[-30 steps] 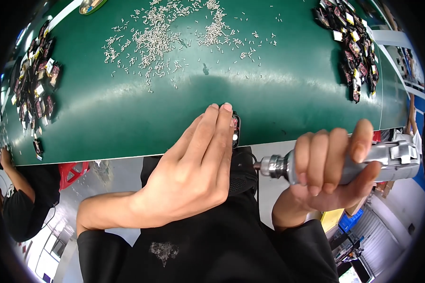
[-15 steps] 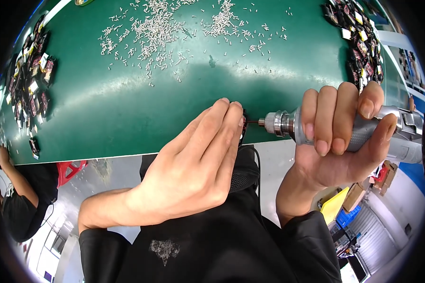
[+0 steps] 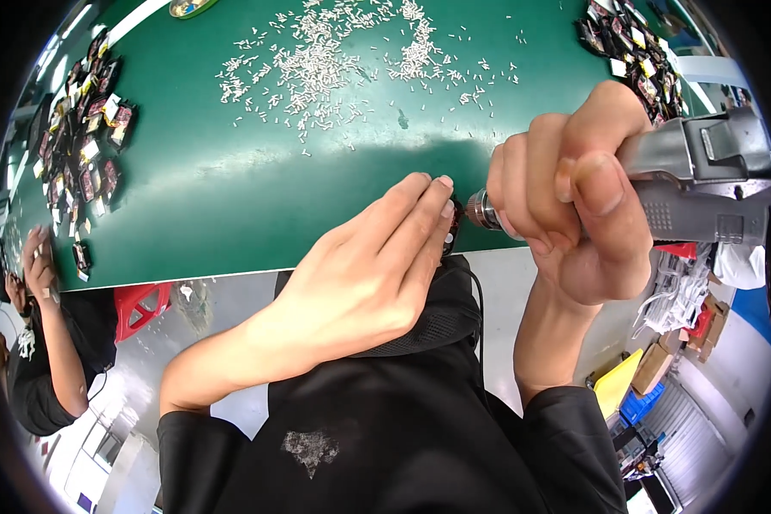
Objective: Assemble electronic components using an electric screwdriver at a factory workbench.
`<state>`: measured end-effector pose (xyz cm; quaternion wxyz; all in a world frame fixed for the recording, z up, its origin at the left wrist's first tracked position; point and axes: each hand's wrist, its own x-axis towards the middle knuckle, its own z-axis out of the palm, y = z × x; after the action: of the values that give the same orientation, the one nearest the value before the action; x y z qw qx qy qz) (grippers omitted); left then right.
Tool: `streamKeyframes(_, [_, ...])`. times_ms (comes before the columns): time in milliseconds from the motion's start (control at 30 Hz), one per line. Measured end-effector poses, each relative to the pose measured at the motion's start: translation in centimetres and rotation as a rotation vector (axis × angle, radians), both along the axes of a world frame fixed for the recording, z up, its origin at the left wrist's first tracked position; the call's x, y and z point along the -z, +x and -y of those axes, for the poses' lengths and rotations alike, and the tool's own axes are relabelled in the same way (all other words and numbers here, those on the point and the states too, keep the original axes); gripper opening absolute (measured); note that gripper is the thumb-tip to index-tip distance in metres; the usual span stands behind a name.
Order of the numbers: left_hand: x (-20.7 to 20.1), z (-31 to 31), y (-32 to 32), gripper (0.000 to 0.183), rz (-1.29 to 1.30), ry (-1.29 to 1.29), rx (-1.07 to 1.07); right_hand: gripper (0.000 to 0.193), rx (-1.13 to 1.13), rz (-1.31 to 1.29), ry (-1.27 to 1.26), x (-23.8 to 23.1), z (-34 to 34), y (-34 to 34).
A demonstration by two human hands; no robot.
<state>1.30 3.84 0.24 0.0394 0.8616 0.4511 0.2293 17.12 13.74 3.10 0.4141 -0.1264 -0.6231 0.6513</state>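
My right hand is wrapped round a grey electric screwdriver, held level with its ringed metal nose toward the left. The nose sits close beside a small black part at the near edge of the green table; the bit's exact contact is too small to make out. My left hand reaches over from the left with its fingers together, gripping that part from its left side and hiding most of it. Pale short screws lie loose farther back on the table.
Heaps of black parts with white tags lie at the left and right of the green table. A small dish is at the back. At the far left another person's hand rests by the table edge. A red stool stands below.
My right hand has brought the screwdriver leftward, its nose now closer to the black part, with the thumb curled in. The view has shifted slightly. The other person's hand has moved up.
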Motion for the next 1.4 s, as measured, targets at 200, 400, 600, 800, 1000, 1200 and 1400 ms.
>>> streamKeyframes(200, [-0.1,0.6,-0.1,0.037,0.009,-0.012,0.008,0.027,-0.163,-0.272,-0.193,0.4,0.2,0.3])
streamKeyframes(400, [-2.2,2.1,-5.9,0.048,0.071,-0.064,-0.306,0.023,-0.042,-0.601,-0.185,-0.6,0.8,2.6])
streamKeyframes(600, [-3.9,1.6,-17.0,0.046,-0.393,0.193,-0.899,0.019,0.092,-0.581,-0.367,2.0,2.3,2.6])
streamKeyframes(800, [-3.1,-2.6,-13.2,0.032,-0.048,0.159,-0.591,0.017,0.135,-0.599,-0.561,4.0,3.6,0.9])
streamKeyframes(1000, [-0.4,-7.3,-12.6,0.017,-0.099,0.17,-0.455,0.014,0.164,-0.647,-0.619,4.6,3.8,1.5])
streamKeyframes(1200, [-0.9,-8.1,-13.2,0.01,-0.242,0.16,-0.388,0.014,0.114,-0.667,-0.651,4.7,3.9,1.9])
streamKeyframes(1400, [-2.5,-6.1,-11.8,0.008,0.19,-0.002,-0.56,0.012,0.118,-0.646,-0.648,4.6,4.1,2.1])
